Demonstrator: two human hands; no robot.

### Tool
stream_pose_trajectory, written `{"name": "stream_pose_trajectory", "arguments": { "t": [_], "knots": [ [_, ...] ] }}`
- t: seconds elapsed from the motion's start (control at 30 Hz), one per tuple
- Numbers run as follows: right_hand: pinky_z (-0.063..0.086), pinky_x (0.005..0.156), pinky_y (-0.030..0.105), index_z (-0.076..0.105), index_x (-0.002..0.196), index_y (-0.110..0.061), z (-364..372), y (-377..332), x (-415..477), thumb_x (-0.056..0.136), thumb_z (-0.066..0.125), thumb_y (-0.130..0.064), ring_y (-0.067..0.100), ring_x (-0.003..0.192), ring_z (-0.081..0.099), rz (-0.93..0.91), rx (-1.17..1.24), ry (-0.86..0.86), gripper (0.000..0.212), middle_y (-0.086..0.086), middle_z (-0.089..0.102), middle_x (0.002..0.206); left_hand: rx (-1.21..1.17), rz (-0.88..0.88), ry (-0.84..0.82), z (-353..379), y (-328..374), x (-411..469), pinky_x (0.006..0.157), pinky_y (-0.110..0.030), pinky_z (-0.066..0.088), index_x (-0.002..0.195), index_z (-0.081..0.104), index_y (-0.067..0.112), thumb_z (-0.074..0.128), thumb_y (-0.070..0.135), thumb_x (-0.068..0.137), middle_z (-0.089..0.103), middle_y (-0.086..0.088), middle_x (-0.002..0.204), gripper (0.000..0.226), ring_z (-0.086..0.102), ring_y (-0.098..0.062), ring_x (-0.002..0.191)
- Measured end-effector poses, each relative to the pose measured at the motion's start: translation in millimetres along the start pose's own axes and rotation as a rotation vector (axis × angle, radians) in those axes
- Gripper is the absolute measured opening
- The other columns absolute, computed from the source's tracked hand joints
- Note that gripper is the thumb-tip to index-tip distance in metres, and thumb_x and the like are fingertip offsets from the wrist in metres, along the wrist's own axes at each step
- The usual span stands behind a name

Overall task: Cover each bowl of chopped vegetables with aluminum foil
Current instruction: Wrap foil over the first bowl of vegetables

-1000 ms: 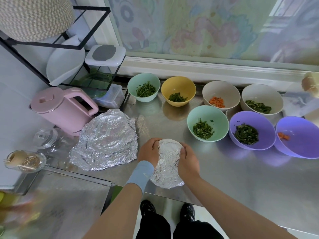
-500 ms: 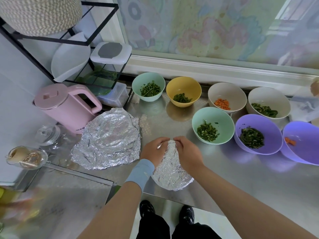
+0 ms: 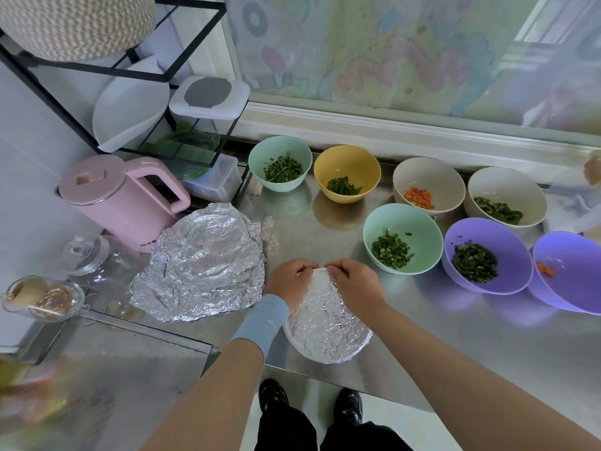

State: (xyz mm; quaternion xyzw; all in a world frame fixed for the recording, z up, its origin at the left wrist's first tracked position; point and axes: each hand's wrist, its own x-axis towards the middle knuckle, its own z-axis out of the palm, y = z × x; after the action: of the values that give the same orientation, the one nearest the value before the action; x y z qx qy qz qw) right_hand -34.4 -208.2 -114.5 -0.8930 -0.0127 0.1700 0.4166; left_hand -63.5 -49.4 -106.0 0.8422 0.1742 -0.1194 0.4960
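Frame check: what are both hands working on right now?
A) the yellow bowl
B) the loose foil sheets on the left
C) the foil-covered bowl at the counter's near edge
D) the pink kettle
C: the left hand and the right hand meet at the far rim of the foil-covered bowl, their fingers pinching its foil there.

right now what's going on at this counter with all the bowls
A person is wrapping a foil-covered bowl at the near edge of the counter; the left hand and right hand pinch its foil at the far rim. Seven uncovered bowls of chopped vegetables sit to the right. Crumpled foil lies to the left.
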Motion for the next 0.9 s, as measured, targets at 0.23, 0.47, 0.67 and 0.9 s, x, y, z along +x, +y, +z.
{"name": "stream_pose_trajectory", "arguments": {
  "t": [0.23, 0.47, 0.67, 0.9],
  "knots": [
    [0.051, 0.069, 0.029, 0.07, 0.095, -0.035, 2, 4, 0, 0.094, 0.056, -0.037, 0.006, 0.074, 0.061, -0.026, -0.046, -0.017, 0.015, -0.016, 0.068, 0.077, -0.025, 0.019, 0.064, 10, -6, -2, 0.078, -0.031, 0.054, 0.083, 0.07, 0.039, 0.063, 0.031, 0.088, 0.071, 0.018, 0.083, 0.012, 0.066, -0.005, 0.08],
    [0.048, 0.072, 0.023, 0.068, 0.099, -0.029, 0, 5, -6, 0.095, 0.06, -0.031, 0.003, 0.08, 0.062, -0.039, 0.005, 0.032, 0.01, -0.016, 0.069, 0.085, 0.144, 0.031, 0.049, 8, 5, -1, 0.074, -0.024, 0.05, 0.094, 0.071, 0.025, 0.058, 0.025, 0.094, 0.07, 0.01, 0.089, 0.014, 0.064, -0.011, 0.084],
    [0.046, 0.064, 0.023, 0.074, 0.091, -0.034, -3, 5, -5, 0.091, 0.063, -0.036, 0.001, 0.068, 0.057, -0.057, -0.032, 0.025, 0.01, -0.02, 0.064, 0.069, 0.025, 0.015, 0.079, 16, 1, -3, 0.069, -0.017, 0.047, 0.09, 0.074, 0.023, 0.065, 0.026, 0.088, 0.07, 0.014, 0.082, 0.009, 0.063, -0.004, 0.078],
    [0.049, 0.075, 0.026, 0.069, 0.105, -0.032, -8, 8, -7, 0.095, 0.057, -0.035, 0.009, 0.087, 0.062, -0.042, -0.079, 0.059, 0.016, -0.015, 0.07, 0.093, 0.015, -0.05, 0.194, 20, 1, -16, 0.056, -0.009, 0.037, 0.089, 0.068, 0.023, 0.056, 0.025, 0.095, 0.063, 0.014, 0.075, 0.013, 0.057, -0.006, 0.07]
  ]
}}
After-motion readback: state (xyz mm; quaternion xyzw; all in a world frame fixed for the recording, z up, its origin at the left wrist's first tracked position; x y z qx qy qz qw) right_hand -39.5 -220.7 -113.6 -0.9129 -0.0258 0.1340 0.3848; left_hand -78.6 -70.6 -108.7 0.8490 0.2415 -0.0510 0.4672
